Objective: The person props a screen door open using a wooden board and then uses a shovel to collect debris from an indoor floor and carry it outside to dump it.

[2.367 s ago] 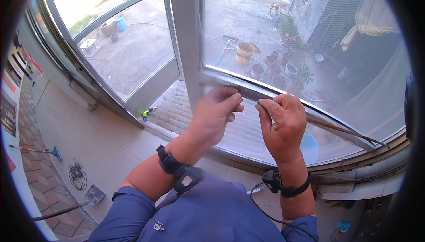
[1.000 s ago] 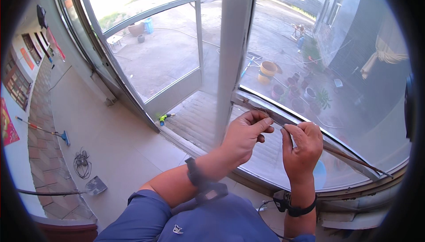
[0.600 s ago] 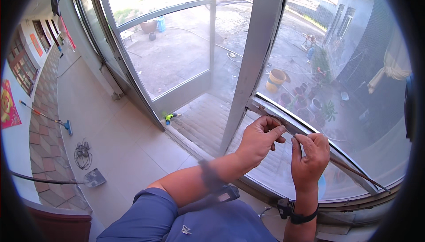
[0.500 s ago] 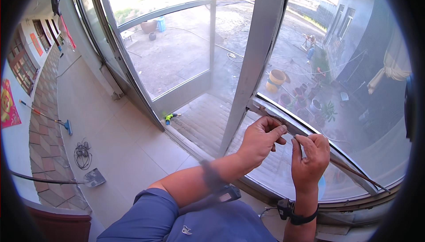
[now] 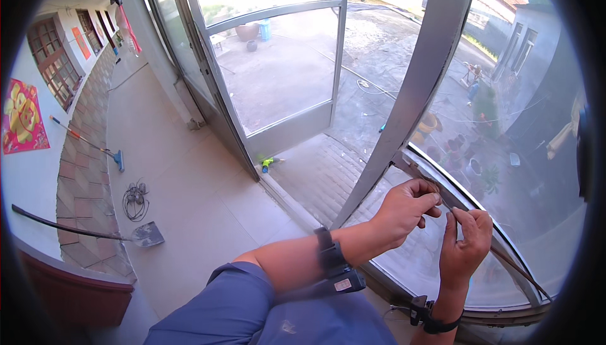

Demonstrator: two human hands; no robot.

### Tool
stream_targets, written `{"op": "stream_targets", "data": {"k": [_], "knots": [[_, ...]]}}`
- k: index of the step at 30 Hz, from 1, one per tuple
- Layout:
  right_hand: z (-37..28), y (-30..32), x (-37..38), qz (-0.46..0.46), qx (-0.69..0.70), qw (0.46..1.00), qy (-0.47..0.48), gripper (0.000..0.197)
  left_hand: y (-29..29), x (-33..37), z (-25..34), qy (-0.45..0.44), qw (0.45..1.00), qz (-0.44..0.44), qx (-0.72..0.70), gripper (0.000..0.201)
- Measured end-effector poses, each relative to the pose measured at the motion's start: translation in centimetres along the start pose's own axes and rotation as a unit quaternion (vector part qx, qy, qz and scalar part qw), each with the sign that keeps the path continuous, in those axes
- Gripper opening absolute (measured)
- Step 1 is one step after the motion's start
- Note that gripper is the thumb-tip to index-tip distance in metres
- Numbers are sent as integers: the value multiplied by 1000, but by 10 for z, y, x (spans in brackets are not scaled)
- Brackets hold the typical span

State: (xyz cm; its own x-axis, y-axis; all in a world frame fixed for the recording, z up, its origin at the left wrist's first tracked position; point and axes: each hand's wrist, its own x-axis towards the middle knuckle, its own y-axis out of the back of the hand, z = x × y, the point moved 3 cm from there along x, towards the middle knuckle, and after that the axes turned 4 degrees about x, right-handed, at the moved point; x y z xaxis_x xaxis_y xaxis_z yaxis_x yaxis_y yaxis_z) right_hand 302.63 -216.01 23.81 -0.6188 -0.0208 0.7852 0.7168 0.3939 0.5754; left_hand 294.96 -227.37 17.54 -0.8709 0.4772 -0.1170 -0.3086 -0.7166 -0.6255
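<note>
Both my hands are raised close together in front of the lower rail (image 5: 410,164) of a metal-framed window. Thumb and fingertips of my left hand (image 5: 407,211) are pinched on a thin strand, too fine to tell its kind. Just right of it, my right hand (image 5: 466,244) pinches the same strand, which spans the small gap between the fingertips. A long thin brown strip (image 5: 519,273) slants down along the rail to the right of my right hand. Whether it joins the strand is hidden behind my fingers. Black bands with small devices sit on both wrists.
An open glazed door (image 5: 289,121) stands left of the window post (image 5: 420,80). A yellow-green power tool (image 5: 267,164) lies by the threshold. On the tiled floor at left are a shovel (image 5: 148,234), a coiled black cable (image 5: 135,203) and a blue-headed floor brush (image 5: 118,160).
The view has swung left, so the scene sits further right and slightly lower. Both hands keep their pinch on the thin strand at the rail, with little other movement.
</note>
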Motion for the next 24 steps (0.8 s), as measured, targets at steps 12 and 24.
{"op": "stream_targets", "data": {"k": [12,24], "knots": [[5,-4,-3,-11,-7,1000,-8,18,1,0,3,31,999,-14,-13,17],[9,-6,-6,-8,-8,1000,-1,19,2,-2,-4,56,989,-48,-130,18]]}}
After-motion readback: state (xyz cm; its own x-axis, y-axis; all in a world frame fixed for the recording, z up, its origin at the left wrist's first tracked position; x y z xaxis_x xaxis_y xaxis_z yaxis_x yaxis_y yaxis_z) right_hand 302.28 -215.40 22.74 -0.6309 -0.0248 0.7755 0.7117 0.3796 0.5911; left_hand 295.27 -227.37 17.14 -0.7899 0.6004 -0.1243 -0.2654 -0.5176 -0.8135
